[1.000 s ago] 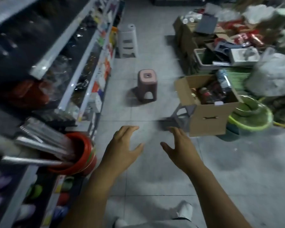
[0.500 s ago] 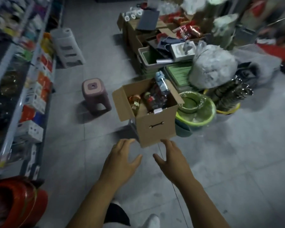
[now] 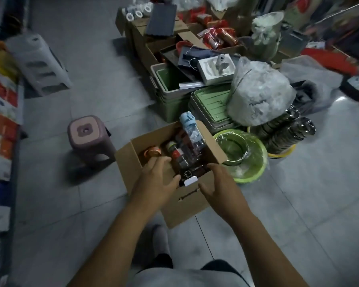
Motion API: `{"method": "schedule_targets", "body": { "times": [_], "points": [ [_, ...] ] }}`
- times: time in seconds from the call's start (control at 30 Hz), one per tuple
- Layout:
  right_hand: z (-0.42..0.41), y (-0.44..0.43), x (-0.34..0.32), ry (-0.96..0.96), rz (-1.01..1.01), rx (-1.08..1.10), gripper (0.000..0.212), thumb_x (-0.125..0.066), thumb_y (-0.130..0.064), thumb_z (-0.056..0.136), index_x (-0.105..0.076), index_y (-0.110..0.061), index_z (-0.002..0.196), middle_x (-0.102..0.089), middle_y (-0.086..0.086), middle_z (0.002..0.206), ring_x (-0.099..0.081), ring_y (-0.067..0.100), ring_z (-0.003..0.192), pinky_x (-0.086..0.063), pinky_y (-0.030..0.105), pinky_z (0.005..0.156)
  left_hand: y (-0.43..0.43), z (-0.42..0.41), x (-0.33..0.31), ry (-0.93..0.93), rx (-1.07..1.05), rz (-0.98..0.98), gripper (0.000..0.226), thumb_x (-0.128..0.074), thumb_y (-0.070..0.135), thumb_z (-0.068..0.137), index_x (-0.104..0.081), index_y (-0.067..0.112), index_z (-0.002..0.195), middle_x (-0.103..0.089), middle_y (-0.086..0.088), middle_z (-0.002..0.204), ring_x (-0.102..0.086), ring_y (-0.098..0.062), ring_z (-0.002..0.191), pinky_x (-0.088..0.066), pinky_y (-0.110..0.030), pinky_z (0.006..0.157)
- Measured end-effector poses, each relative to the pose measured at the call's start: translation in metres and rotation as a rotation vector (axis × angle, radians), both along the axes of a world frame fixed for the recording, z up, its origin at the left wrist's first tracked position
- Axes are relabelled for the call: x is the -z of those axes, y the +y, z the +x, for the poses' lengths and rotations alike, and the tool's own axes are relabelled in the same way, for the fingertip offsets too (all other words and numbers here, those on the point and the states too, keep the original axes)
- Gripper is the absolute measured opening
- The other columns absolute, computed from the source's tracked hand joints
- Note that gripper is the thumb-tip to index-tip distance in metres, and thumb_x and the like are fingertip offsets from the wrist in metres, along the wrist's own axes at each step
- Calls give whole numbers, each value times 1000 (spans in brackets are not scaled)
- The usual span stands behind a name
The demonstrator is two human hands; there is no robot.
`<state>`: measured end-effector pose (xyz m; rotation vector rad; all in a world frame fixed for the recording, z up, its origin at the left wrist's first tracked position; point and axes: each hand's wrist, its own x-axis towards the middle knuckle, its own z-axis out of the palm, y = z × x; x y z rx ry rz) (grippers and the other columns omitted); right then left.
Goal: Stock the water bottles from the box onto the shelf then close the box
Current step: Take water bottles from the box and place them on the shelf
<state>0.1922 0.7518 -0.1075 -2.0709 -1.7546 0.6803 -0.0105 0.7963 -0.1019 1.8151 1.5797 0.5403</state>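
Note:
An open cardboard box (image 3: 187,201) stands on the grey tiled floor just ahead of me, its flaps up. Several water bottles lie inside: a clear one with a blue lid (image 3: 190,131) sticks up at the back, one with an orange lid (image 3: 152,152) lies at the left, a dark one with a white cap (image 3: 190,179) sits at the front. My left hand (image 3: 155,181) hovers over the box's near left part with relaxed fingers, holding nothing. My right hand (image 3: 220,185) is spread at the box's near right edge, empty too. The shelf (image 3: 2,129) runs along the far left.
A pink plastic stool (image 3: 87,137) stands left of the box and a white stool (image 3: 39,63) lies farther back. Green basins (image 3: 243,156) wrapped in film touch the box's right side. Behind are green crates (image 3: 170,96), a bulging plastic bag (image 3: 259,96), steel bowls and more cartons.
I have stepped up to the box and turned toward it. Both hands moved forward from above bare floor to over the box's near edge. The shelf slid out to the left.

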Motion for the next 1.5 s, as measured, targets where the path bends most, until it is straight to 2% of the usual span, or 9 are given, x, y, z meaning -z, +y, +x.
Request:
{"method": "schedule_targets", "body": {
  "times": [0.23, 0.4, 0.53, 0.67, 0.87, 1.03, 1.2, 1.33, 1.5],
  "points": [
    [12, 100, 16, 51, -128, -14, 49, -72, -32, 91, -51, -19, 134, -56, -1, 123, -57, 15, 105, -47, 26, 84, 94, 8, 29, 21, -29, -117, 47, -73, 40, 91, -53, 30, 133, -50, 9, 133, -54, -12, 114, -53, -36, 92],
    [39, 202, 62, 31, -208, -52, 40, -71, -33, 88, -54, -18, 122, -57, 0, 108, -60, 21, 97, -50, 36, 79, 152, 16, 88, 26, -180, -309, 44, -70, 38, 94, -50, 34, 134, -48, 9, 135, -51, -7, 106, -41, -18, 71],
    [59, 278, 110, -11, -242, -33, 51, -69, -35, 88, -52, -12, 131, -60, 12, 117, -60, 32, 104, -51, 41, 86, 189, 28, 139, 33, -365, -440, 45, -68, 34, 96, -52, 26, 137, -49, 1, 138, -52, -10, 107, -36, -15, 68],
    [65, 331, 166, -143, -243, -13, 65, -65, -42, 92, -44, -7, 142, -54, 17, 130, -55, 38, 114, -44, 45, 93, 220, 35, 201, 82, -504, -564, 53, -71, 28, 94, -49, 18, 142, -41, -9, 148, -51, -28, 126, -48, -34, 92],
    [46, 364, 235, -293, -295, 69, 96, -66, -57, 87, -25, -4, 155, -47, 19, 138, -48, 41, 122, -41, 47, 97, 252, 34, 303, 161, -603, -747, 88, -78, 33, 87, -28, 13, 156, -30, -19, 157, -39, -43, 140, -40, -49, 111],
    [43, 364, 261, -412, -200, 132, 89, -75, -52, 75, -41, 1, 138, -51, 24, 124, -48, 42, 111, -39, 47, 93, 253, 24, 358, 296, -634, -795, 114, -82, 47, 80, -10, 11, 161, -31, -25, 157, -32, -45, 144, -32, -51, 118],
    [43, 361, 262, -305, -173, 144, 82, -79, -45, 68, -47, 3, 125, -52, 23, 115, -48, 40, 106, -37, 45, 89, 248, 18, 380, 257, -615, -821, 113, -86, 50, 72, -21, 9, 155, -41, -22, 154, -43, -42, 139, -40, -46, 112],
    [33, 349, 237, -58, -279, 134, 71, -82, -33, 73, -43, -5, 126, -48, 14, 120, -48, 29, 93, -34, 30, 70, 241, 17, 350, 45, -653, -862, 123, -78, 70, 53, -34, 13, 153, -52, -15, 148, -49, -36, 136, -44, -45, 110],
    [18, 322, 183, 259, -440, 123, 69, -85, -29, 78, -42, -17, 130, -59, -10, 107, -62, 4, 89, -38, 9, 58, 212, 11, 261, -327, -706, -843, 73, -81, 58, 62, -58, 26, 124, -71, 1, 113, -69, -16, 97, -57, -38, 85]
  ]
}}
